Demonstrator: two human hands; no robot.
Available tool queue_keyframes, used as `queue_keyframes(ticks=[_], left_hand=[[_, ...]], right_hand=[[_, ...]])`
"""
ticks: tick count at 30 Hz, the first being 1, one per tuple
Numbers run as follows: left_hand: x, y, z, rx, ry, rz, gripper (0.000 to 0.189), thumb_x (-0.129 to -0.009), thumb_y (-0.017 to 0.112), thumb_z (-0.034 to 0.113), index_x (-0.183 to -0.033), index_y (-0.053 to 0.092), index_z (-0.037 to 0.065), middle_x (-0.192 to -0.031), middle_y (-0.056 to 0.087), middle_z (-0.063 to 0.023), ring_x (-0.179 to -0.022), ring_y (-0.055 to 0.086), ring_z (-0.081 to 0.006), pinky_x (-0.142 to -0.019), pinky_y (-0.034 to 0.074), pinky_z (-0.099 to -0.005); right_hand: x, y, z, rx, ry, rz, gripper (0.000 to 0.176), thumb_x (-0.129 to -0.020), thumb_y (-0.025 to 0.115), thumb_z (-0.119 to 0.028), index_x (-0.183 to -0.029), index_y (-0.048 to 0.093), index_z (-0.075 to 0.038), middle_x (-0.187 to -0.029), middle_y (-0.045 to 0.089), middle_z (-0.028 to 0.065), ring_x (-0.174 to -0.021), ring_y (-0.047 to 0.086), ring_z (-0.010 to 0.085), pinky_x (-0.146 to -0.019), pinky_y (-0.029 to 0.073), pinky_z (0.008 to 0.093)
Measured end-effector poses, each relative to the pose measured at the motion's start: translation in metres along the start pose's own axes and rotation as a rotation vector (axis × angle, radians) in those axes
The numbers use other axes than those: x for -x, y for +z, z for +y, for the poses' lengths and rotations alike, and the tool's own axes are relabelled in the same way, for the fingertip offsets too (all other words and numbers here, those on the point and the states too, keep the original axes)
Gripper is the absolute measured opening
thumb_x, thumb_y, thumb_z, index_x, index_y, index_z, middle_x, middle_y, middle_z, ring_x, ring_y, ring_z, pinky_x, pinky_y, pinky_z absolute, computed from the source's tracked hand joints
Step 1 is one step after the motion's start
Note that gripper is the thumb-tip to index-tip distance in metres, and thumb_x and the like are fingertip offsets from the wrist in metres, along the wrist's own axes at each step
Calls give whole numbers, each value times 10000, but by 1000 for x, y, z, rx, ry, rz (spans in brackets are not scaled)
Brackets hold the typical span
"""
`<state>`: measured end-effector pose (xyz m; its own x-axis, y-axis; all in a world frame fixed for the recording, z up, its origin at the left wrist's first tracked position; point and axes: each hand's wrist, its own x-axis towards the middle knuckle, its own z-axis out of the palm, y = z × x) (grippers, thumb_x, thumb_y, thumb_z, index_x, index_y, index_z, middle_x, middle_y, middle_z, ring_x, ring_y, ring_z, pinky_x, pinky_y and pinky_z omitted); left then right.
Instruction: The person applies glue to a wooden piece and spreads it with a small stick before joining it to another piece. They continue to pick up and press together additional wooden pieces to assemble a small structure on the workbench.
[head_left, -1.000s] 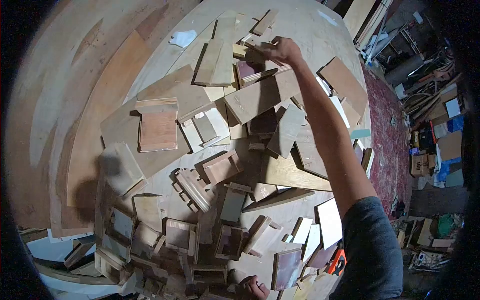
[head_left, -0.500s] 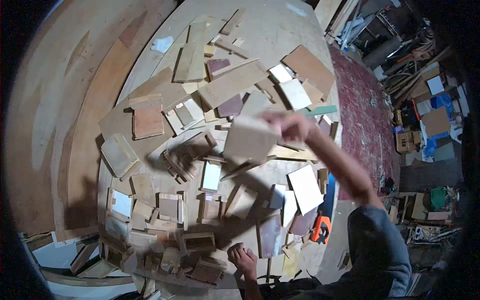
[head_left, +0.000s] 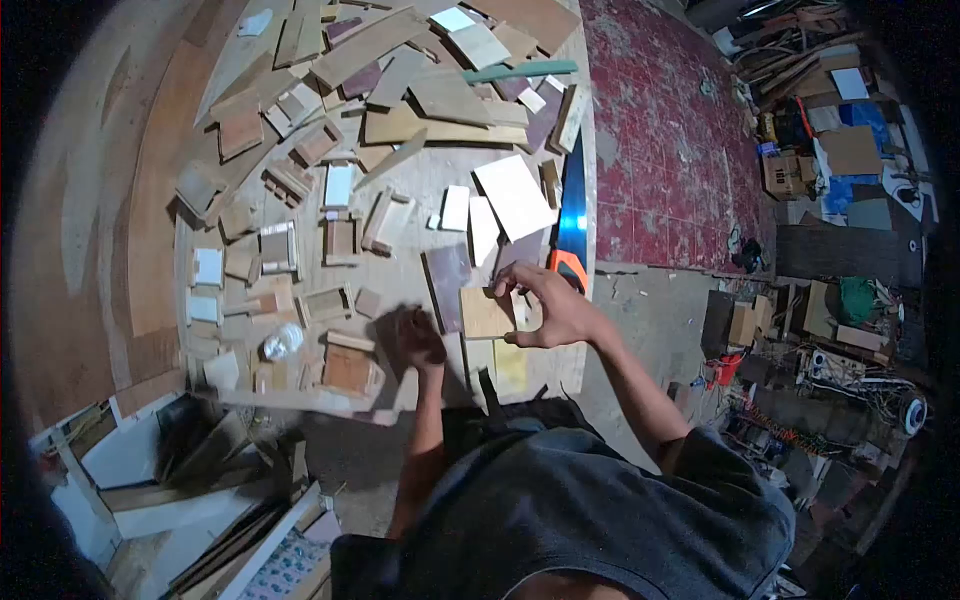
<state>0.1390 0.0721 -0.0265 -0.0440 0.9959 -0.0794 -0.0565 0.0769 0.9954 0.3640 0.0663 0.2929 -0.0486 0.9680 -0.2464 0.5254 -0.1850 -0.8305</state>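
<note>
A small square of light wood (head_left: 487, 314) lies near the front edge of the worktable, between my two hands. The thumb and fingers of my right hand (head_left: 550, 308) grip it at its right side. My left hand (head_left: 420, 338) is to the left of the square, apart from it, in shadow; its fingers are too dark to make out. Just behind the square is a dark purplish board (head_left: 447, 276). A handsaw with an orange handle (head_left: 569, 268) and blue blade lies beyond my right hand.
Small wooden box-like pieces (head_left: 342, 238) cover the table's left part. White panels (head_left: 514, 197) lie behind my right hand, with longer boards (head_left: 440, 125) farther back. A clear plastic object (head_left: 283, 342) sits at the front left. Red floor (head_left: 655, 150) shows beyond the right edge.
My right hand has come down and back toward my body; the blurred board it held over the table is no longer there. The view has tilted down, showing more of my torso.
</note>
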Motion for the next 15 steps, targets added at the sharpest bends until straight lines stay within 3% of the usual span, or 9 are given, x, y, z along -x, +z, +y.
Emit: queue_keyframes(ticks=[1, 3, 4, 5, 7, 11, 13, 14, 15], left_hand=[[-1, 4, 97, -318, -240, -293, 388, -1014, 450, 371, -1082, 632, 35, -1006, 655, -66, -909, 613, -189, -819, 473, -300], [26, -8, 98, 242, -545, -508, 430, -1024, 418, 399, -1200, 573, 39, -1087, 645, -52, -993, 614, -173, -895, 474, -327], [39, -12, 128, 532, -838, -586, 461, -1007, 444, 436, -1198, 576, 38, -1038, 653, -36, -940, 633, -169, -829, 506, -331], [53, -24, 120, 537, -907, -689, 402, -1005, 480, 369, -1201, 575, 31, -1046, 657, -47, -911, 650, -184, -762, 534, -337], [71, -34, 141, -113, -520, -821, 350, -993, 512, 299, -1211, 563, 29, -1075, 657, -85, -902, 662, -208, -722, 547, -338], [86, -71, 133, -40, -692, -644, 346, -967, 563, 280, -1205, 557, 28, -1057, 656, -107, -871, 667, -209, -692, 545, -300], [87, -88, 134, 113, -818, -453, 378, -959, 578, 335, -1191, 559, 37, -1030, 656, -100, -864, 663, -197, -691, 539, -302], [90, -94, 135, 112, -816, -456, 378, -959, 578, 335, -1191, 559, 37, -1030, 656, -100, -864, 663, -197, -691, 539, -302], [91, -98, 135, 100, -800, -415, 386, -961, 570, 356, -1182, 559, 40, -1011, 655, -92, -845, 656, -190, -666, 530, -302]], right_hand=[[18, 13, 8, 5, 17, 32, 512, -606, 815, -174, -1017, 544, -33, -1076, 578, 120, -1011, 577, 282, -874, 468, 377], [46, 47, 32, 64, -40, 79, 481, -601, 802, -171, -976, 529, -40, -1049, 566, 125, -1029, 554, 310, -907, 448, 396], [59, 69, 44, 58, -94, 131, 488, -597, 793, -159, -991, 531, -39, -1023, 555, 150, -1034, 528, 361, -922, 444, 420], [69, 90, 54, 66, -70, 107, 483, -596, 791, -156, -987, 532, -42, -1037, 551, 150, -1039, 527, 361, -924, 442, 426], [84, 122, 57, -18, -98, 100, 514, -604, 817, -186, -1012, 541, -40, -1055, 558, 151, -1051, 529, 361, -939, 436, 431], [102, 168, 86, -89, -87, 219, 595, -670, 843, -290, -1127, 558, -39, -1075, 590, 135, -1047, 564, 314, -918, 459, 414], [104, 189, 125, -103, 187, 153, 631, -688, 830, -350, -1157, 559, -26, -1033, 616, 144, -942, 614, 295, -841, 504, 404], [102, 190, 129, -58, 185, 81, 585, -722, 792, -356, -1141, 568, -16, -986, 636, 152, -842, 637, 297, -776, 525, 393], [100, 199, 139, -58, 183, 86, 585, -722, 792, -356, -1141, 568, -16, -986, 636, 152, -842, 637, 297, -776, 525, 393]])
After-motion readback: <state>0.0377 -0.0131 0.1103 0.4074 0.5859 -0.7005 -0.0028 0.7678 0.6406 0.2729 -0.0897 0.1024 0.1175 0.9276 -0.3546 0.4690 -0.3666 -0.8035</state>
